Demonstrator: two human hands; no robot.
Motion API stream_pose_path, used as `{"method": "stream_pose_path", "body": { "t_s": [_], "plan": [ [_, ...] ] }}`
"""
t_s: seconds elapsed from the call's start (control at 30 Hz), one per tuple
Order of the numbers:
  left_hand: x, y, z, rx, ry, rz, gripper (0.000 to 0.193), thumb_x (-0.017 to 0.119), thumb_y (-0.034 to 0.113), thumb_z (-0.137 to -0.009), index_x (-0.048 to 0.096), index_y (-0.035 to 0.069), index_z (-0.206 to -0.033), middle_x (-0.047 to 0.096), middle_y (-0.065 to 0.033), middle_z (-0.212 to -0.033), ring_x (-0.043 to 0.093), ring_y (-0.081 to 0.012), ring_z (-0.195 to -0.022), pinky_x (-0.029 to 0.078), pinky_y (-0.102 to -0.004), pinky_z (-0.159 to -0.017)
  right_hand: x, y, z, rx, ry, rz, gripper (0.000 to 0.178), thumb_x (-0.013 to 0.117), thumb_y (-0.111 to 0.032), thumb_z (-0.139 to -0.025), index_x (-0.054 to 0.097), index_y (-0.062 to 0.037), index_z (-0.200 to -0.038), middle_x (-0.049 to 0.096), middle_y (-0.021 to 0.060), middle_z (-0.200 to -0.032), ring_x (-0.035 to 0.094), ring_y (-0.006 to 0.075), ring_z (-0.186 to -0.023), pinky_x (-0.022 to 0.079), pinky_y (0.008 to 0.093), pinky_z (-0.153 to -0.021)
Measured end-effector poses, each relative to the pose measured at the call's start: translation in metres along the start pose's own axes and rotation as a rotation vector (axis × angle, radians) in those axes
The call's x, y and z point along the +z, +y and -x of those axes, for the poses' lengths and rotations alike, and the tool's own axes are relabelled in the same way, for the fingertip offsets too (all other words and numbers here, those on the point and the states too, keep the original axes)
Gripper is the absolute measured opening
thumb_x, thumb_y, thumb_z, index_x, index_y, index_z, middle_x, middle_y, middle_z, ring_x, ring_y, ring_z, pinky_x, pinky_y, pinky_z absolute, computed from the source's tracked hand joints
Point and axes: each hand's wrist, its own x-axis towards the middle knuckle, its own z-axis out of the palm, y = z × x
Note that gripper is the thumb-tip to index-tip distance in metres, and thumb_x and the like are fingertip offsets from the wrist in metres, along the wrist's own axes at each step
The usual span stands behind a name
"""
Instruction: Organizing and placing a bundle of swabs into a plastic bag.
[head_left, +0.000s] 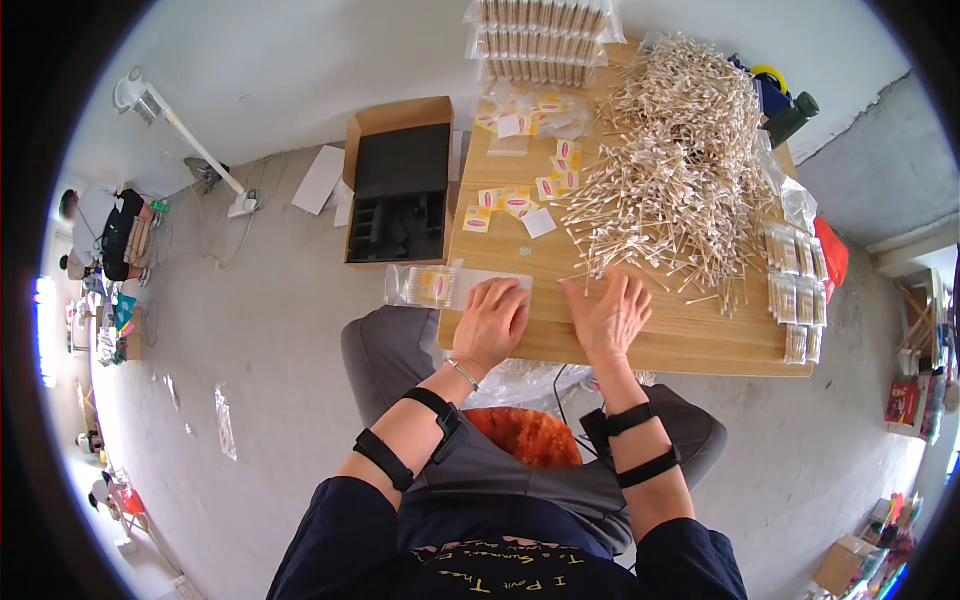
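Note:
My left hand [492, 322] lies over a flat clear plastic bag [478, 281] at the table's near left edge. Its fingers are bent and slightly apart, with the tips down on the plastic; no swab shows in it. Beside it, a filled bag of cotton swabs [432, 286] with a yellow card overhangs the left edge. My right hand [612, 316] is at the near edge of a large heap of loose cotton swabs [680, 160]. Its thumb and fingers are spread, with the fingertips by the nearest swabs, and nothing shows held in it.
Yellow-and-white cards [516, 200] lie scattered on the wooden table [660, 335]. Stacked swab packs [545, 40] stand at the back, more packs [797, 285] at the right edge. An open cardboard box [400, 185] with black lining is left of the table.

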Motion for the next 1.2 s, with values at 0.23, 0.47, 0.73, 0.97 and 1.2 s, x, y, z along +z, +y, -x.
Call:
{"method": "stream_pose_path", "body": {
  "t_s": [0.23, 0.47, 0.73, 0.97, 1.2],
  "plan": [
    [-0.001, 0.000, 0.000, -0.005, 0.010, -0.012, 0.018, 0.070, 0.009, -0.085, 0.065, 0.008, -0.102, 0.062, -0.0094, -0.113, 0.059, -0.0324, -0.109, 0.048, -0.0448, -0.096, 0.018, 0.010, -0.038, 0.139, 0.054, 0.089, 0.039, 0.071, -0.034, -0.087, 0.062, -0.0109, -0.116, 0.056, 0.0130, -0.115, 0.049, 0.0368, -0.113, 0.038, 0.0504, -0.097],
    [0.002, 0.000, 0.000, -0.016, 0.024, 0.001, 0.018, 0.070, 0.009, -0.084, 0.065, 0.008, -0.102, 0.063, -0.0087, -0.112, 0.059, -0.0316, -0.109, 0.048, -0.0437, -0.096, 0.012, 0.075, -0.067, -0.048, 0.222, -0.002, 0.012, 0.070, -0.017, -0.085, 0.068, -0.0109, -0.094, 0.055, 0.0114, -0.116, 0.049, 0.0364, -0.111, 0.039, 0.0499, -0.097],
    [0.001, 0.000, 0.000, 0.001, 0.024, -0.003, 0.021, 0.070, 0.007, -0.083, 0.065, 0.008, -0.104, 0.063, -0.0093, -0.112, 0.059, -0.0319, -0.111, 0.047, -0.0435, -0.097, 0.017, 0.033, -0.007, -0.166, 0.109, -0.126, 0.011, 0.072, -0.021, -0.086, 0.068, -0.0142, -0.094, 0.055, 0.0075, -0.120, 0.048, 0.0352, -0.113, 0.038, 0.0496, -0.096],
    [-0.003, 0.003, 0.001, -0.052, 0.013, 0.027, 0.046, 0.069, 0.008, -0.083, 0.057, 0.007, -0.127, 0.060, -0.0124, -0.122, 0.056, -0.0337, -0.116, 0.045, -0.0453, -0.101, 0.012, 0.002, 0.022, -0.414, -0.012, -0.206, 0.020, 0.075, -0.023, -0.084, 0.071, -0.0135, -0.102, 0.059, 0.0057, -0.111, 0.053, 0.0322, -0.107, 0.038, 0.0475, -0.096],
    [-0.007, 0.003, -0.001, -0.004, -0.068, -0.043, 0.060, 0.067, 0.014, -0.088, 0.048, 0.010, -0.144, 0.051, -0.0127, -0.145, 0.045, -0.0339, -0.136, 0.038, -0.0464, -0.113, 0.002, 0.011, 0.018, -0.522, -0.134, -0.286, 0.035, 0.071, -0.013, -0.080, 0.070, -0.0128, -0.115, 0.059, 0.0084, -0.118, 0.053, 0.0331, -0.110, 0.040, 0.0478, -0.096]
  ]
}}
